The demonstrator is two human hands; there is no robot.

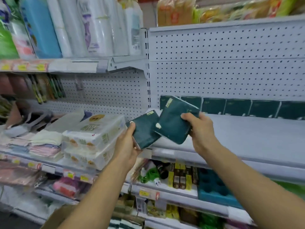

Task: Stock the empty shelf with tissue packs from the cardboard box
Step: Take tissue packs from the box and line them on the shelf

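Observation:
Each hand holds one dark green tissue pack in front of the grey shelf (239, 139). My left hand (127, 146) grips a pack (145, 129) by its lower left edge, thumb on its face. My right hand (200, 128) grips a second pack (175, 120), tilted, held over the shelf's left front. A row of several green packs (239, 107) stands upright along the shelf's back against the pegboard. A corner of the cardboard box (57, 217) shows at the bottom, below my left arm.
White wrapped tissue bundles (94, 134) and folded cloths (44, 144) fill the shelf to the left. Tall white and blue packs (92, 27) stand on the shelf above. Lower shelves hold a teal tray (214, 187) and small goods. A metal upright (147, 66) divides the bays.

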